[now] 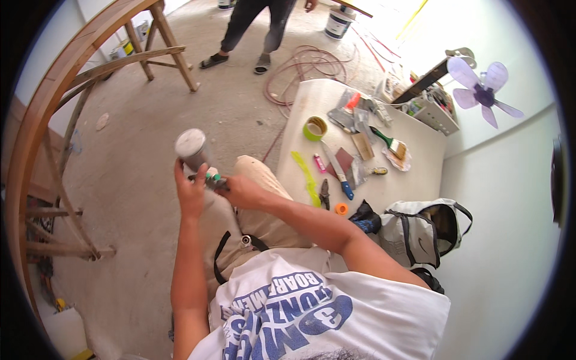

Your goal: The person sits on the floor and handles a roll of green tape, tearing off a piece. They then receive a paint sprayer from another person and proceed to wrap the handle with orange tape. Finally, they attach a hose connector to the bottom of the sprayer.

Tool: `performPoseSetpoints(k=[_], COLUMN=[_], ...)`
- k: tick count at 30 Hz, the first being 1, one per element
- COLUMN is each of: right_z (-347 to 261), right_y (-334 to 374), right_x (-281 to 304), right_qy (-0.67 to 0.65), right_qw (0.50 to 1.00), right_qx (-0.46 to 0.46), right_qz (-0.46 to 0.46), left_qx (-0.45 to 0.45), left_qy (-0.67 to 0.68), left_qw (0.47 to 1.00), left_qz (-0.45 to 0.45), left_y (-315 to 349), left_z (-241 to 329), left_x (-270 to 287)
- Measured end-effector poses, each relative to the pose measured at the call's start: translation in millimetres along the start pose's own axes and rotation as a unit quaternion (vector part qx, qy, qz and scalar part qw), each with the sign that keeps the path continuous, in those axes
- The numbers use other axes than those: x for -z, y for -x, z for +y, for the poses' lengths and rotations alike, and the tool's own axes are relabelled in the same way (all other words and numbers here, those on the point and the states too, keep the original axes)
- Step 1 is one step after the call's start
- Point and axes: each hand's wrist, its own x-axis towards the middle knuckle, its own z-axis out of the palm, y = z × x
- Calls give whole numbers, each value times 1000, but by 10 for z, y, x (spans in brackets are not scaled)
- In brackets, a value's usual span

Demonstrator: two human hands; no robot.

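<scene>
Left arm (187, 273) reaching almost straight out ahead, left hand (191, 191) out there and curved in a grip, right arm (318, 225) bent, angling in from the side, right hand (242, 193) just beside, curled too, both bare

Bright, pale light floods the room, strongest at the upper right, where the white wall (501, 162) washes out almost to blank. The concrete floor (138, 198) glares near the top edge and turns greyer lower down, with dimmer patches at the lower left. Shadows are mostly soft. Fine detail around the hands (191, 191) looks slightly soft. Fisheye distortion bows the wooden frame (48, 102) into an arc, and black vignetting swallows the corners.
</scene>
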Motion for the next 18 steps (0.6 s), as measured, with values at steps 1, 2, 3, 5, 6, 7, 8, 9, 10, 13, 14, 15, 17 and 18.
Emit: performPoseSetpoints(k=[1, 2, 3, 5, 6, 7, 8, 9, 10, 13, 14, 15, 17, 18], right_z=[-126, -208, -278, -409, -405, -444, -488, -515, -639, -750, -724, -851, -751, -718], right_y=[72, 145, 206, 292, 324, 323, 324, 345, 360, 509, 546, 659, 870, 973], right_x=[15, 39, 63, 91, 74, 30, -1, 19, 124, 352, 418, 566, 740, 665], right_qy=[12, 20, 28, 34, 27, 18, 9, 13, 17, 124, 94, 66, -96, -145], right_qw=[1000, 999, 999, 996, 997, 997, 996, 994, 991, 983, 983, 988, 983, 974], right_qx=[1, 3, 5, 21, 18, 19, 22, 18, 20, 126, 156, 137, 145, 165], right_qz=[-16, -27, -38, -75, -75, -78, -81, -105, -131, -49, 7, 22, -56, -58], left_qx=[-2, -1, 0, 27, 40, 25, 14, 4, -8, -45, -16, -19, -26, -26], left_qy=[14, 28, 42, 44, 44, 40, 42, 44, 42, 42, 28, 28, 20, 7], left_qw=[1000, 1000, 999, 999, 998, 999, 999, 999, 999, 994, 994, 993, 992, 992], left_qz=[-2, -10, -16, -16, -14, -2, 8, 19, 35, 86, 101, 111, 123, 125], left_y=[7, 11, 14, 34, 47, 56, 88, 134, 161, 187, 198, 208, 182, 180], left_z=[24, 28, 34, 237, 277, 290, 309, 337, 375, 308, 368, 419, 528, 563], left_x=[75, 138, 160, 203, 207, 249, 275, 288, 337, 481, 547, 608, 717, 755])
